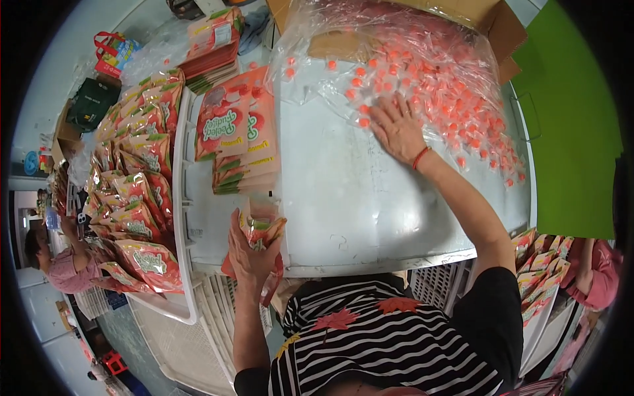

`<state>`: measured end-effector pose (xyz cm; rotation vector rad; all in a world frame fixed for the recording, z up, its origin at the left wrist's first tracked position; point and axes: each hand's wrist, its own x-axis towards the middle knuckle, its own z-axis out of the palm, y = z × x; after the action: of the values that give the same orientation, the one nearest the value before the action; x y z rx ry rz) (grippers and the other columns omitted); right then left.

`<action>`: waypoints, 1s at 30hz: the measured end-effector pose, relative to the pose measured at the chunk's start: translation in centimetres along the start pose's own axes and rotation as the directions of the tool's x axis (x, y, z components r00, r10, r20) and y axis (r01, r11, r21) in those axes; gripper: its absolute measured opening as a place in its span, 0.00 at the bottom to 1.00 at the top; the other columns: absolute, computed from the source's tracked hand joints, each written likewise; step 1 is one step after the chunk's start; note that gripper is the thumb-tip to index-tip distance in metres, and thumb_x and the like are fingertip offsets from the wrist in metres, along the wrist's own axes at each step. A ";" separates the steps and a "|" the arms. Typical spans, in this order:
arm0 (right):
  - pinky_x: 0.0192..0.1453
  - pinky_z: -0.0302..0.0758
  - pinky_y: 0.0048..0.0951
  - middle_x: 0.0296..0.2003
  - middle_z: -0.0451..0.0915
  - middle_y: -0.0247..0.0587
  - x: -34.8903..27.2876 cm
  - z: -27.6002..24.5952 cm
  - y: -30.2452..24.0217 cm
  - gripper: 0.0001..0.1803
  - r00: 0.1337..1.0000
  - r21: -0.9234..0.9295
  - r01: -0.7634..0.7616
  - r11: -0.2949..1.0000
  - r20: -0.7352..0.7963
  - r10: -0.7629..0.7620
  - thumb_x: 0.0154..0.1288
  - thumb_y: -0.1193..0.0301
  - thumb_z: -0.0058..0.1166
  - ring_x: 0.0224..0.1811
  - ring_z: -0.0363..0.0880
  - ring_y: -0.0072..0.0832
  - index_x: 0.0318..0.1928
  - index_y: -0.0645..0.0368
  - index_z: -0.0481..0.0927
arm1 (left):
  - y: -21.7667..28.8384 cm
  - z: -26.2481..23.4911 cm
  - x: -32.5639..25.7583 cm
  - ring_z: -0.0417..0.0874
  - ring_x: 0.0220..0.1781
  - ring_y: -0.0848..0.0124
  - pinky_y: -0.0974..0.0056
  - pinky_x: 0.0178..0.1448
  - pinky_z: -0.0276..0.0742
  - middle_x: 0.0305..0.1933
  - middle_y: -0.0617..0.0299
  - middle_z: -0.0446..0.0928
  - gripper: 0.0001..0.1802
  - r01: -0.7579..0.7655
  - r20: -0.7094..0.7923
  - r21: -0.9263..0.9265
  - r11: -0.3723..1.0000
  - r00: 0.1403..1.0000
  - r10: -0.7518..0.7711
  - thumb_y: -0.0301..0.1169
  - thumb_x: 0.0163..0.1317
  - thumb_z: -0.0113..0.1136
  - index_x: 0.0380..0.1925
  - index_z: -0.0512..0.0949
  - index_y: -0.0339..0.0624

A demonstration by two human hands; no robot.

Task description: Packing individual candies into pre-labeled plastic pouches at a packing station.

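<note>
My left hand grips an open red and green snack pouch at the near edge of the white table. My right hand lies flat with spread fingers on a heap of small clear-wrapped orange candies spread over the far right of the table. A red string sits on that wrist. A stack of empty flat pouches of the same kind lies on the table to the left, just beyond the pouch I hold.
A white crate at the left holds several filled pouches. A cardboard box lined with clear plastic stands behind the candies. Green sheet at right. Another person sits far left; a pink sleeve at right.
</note>
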<state>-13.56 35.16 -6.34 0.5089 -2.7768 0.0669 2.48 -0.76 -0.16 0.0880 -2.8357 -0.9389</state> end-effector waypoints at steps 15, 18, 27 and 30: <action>0.62 0.66 0.28 0.49 0.76 0.43 -6.1 -0.8 1.7 0.18 0.816 0.981 -0.189 -0.035 0.177 0.551 0.75 0.67 0.35 0.55 0.73 0.28 0.56 0.64 0.70 | -0.8 -0.7 -0.5 0.71 0.57 0.45 0.52 0.58 0.70 0.57 0.41 0.68 0.51 -0.015 -0.043 0.030 0.999 0.999 0.016 0.37 0.40 0.75 0.63 0.57 0.37; 0.58 0.68 0.27 0.46 0.78 0.41 -6.0 -2.2 1.0 0.16 0.803 0.925 -0.288 0.249 0.092 0.588 0.74 0.69 0.36 0.51 0.75 0.27 0.52 0.64 0.73 | -1.1 -1.4 -0.3 0.70 0.59 0.46 0.52 0.60 0.69 0.58 0.41 0.68 0.51 0.015 -0.082 0.049 0.999 0.997 -0.011 0.36 0.39 0.75 0.64 0.57 0.39; 0.59 0.69 0.37 0.50 0.76 0.43 -6.5 -3.6 -5.7 0.14 0.986 0.395 0.083 0.915 -0.167 -0.017 0.59 0.76 0.56 0.56 0.72 0.42 0.47 0.61 0.77 | -1.5 -1.6 -0.6 0.69 0.60 0.46 0.52 0.61 0.68 0.60 0.42 0.66 0.52 0.024 -0.108 0.044 0.999 0.994 -0.019 0.35 0.39 0.75 0.64 0.56 0.39; 0.61 0.68 0.38 0.50 0.76 0.45 -7.5 -2.7 -4.4 0.12 0.983 0.415 0.021 0.910 -0.176 0.058 0.59 0.77 0.55 0.55 0.73 0.43 0.45 0.62 0.78 | -1.2 -1.9 -0.7 0.69 0.60 0.46 0.52 0.61 0.68 0.59 0.41 0.67 0.52 0.013 -0.123 0.052 0.999 0.992 -0.007 0.35 0.39 0.75 0.64 0.56 0.38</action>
<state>-4.55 33.83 -6.20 0.5438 -2.5817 0.6878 3.51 -2.76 0.52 0.1609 -2.7493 -0.8302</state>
